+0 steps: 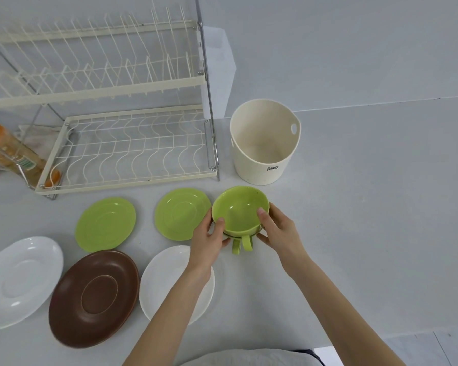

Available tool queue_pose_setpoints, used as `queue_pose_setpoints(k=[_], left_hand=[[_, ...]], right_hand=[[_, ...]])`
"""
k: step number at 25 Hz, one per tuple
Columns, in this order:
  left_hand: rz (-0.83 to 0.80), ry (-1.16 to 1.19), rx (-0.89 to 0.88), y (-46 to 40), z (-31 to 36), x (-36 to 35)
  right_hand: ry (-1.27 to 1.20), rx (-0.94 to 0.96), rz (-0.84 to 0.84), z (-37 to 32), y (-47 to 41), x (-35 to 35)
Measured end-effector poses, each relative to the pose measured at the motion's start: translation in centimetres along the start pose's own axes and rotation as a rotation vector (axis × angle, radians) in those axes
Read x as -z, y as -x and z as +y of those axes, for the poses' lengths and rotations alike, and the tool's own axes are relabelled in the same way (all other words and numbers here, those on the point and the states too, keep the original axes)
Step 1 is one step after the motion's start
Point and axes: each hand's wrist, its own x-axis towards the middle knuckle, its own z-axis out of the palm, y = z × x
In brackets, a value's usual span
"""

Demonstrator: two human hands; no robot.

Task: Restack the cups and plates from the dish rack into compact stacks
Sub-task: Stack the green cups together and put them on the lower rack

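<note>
Clearly, the green cups [239, 215] are taken as the landmark, since both hands are closed around them just in front of the cream bucket [265, 143]. The top cup is held from both sides: the left hand [209, 239] is curled on its left wall with the thumb laid over the rim, and the right hand [278, 228] is curled on its right wall in the same way. Two handles are seen side by side below the bowl, so it is judged that one cup is nested in another, and the two-sided grip is probably used to seat the upper cup straight and to line up the handles. Directly left of the cups, almost touching, a green saucer [183, 213] is laid flat, and further left a second green saucer [105, 224] is laid apart from it; they are probably spread out by colour before stacking. Nearer to the person than the cups, a white saucer [167, 286] is partly covered by the left forearm. Left of that a brown saucer stack [94, 298] is already formed, and another white saucer [21, 281] is found at the far left. Behind the cups to the left, no dishes are seen in the dish rack [111, 107], so the unloading is judged complete and the green and white saucers remain to be stacked.
</note>
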Motion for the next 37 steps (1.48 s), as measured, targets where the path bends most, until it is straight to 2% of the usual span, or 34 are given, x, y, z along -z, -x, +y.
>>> queue_pose_setpoints(k=[8,18,28,37], left_hand=[[0.058,0.029,-0.082,0.3,2.7,4.5],[0.225,0.050,-0.118,-1.1,6.5,15.2],[0.235,0.030,-0.149,-7.7,11.2,25.6],[0.301,0.042,-0.155,-15.6,13.3,29.2]], right_hand=[[0.030,0.061,-0.037,-2.1,0.6,-4.3],[0.130,0.086,-0.082,-4.7,-0.3,-16.3],[0.151,0.094,-0.116,-7.1,-5.3,-28.0],[0.160,0.018,-0.108,-9.6,-12.3,-34.4]])
